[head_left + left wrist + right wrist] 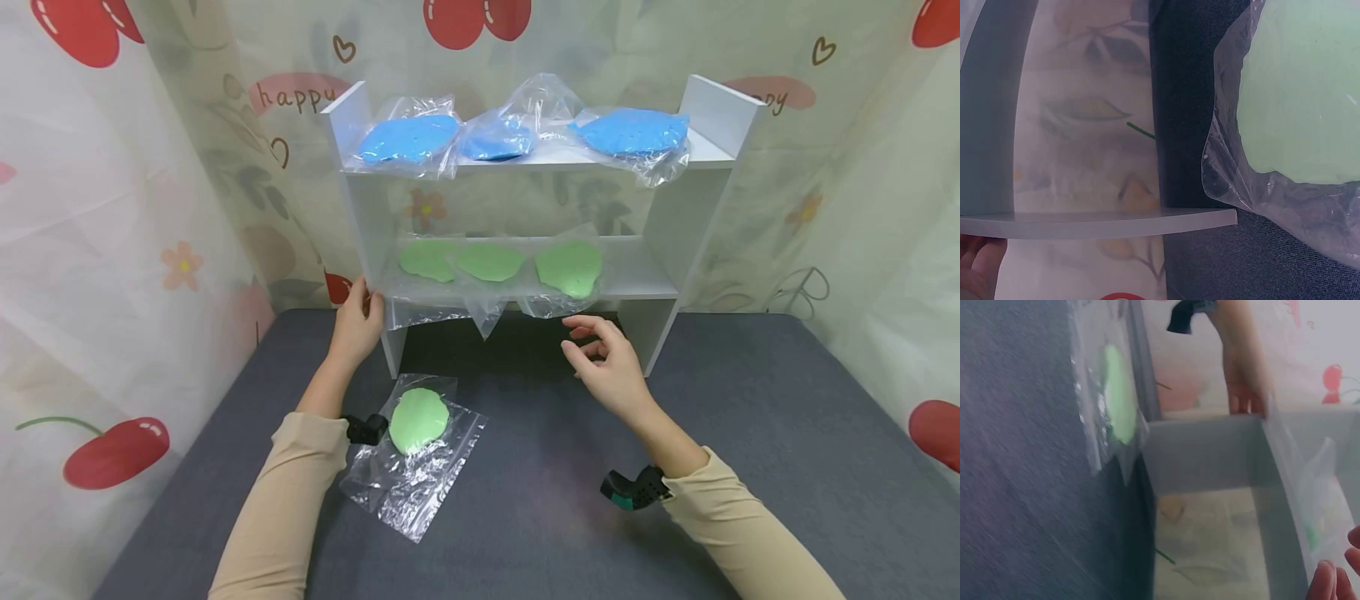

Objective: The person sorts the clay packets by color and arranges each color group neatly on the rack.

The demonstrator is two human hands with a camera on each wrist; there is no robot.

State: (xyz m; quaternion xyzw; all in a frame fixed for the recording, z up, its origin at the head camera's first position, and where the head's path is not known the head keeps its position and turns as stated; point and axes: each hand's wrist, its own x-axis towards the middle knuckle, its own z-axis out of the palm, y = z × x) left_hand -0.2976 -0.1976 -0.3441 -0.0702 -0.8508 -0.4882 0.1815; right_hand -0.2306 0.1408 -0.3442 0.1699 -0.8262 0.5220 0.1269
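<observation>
Cherry-print curtains back a grey table (750, 433) w/ a white shelf (705, 154) at frame centre. Left hand (358, 321) braces the shelf's left post, fingers fairly straight; right hand (607, 362) hovers loosely open, holding nothing, just below the green bags (495, 262) on the mid shelf. Their ends overhang the edge, so a snagged finger could drag one off. One bagged green piece (418, 421) lies lower left by the left wrist; a sleeve might sweep it.

Beige long sleeves (300, 467) cover both arms; a small black camera mount (teal-edged on the right) (633, 487) sits at each wrist.
</observation>
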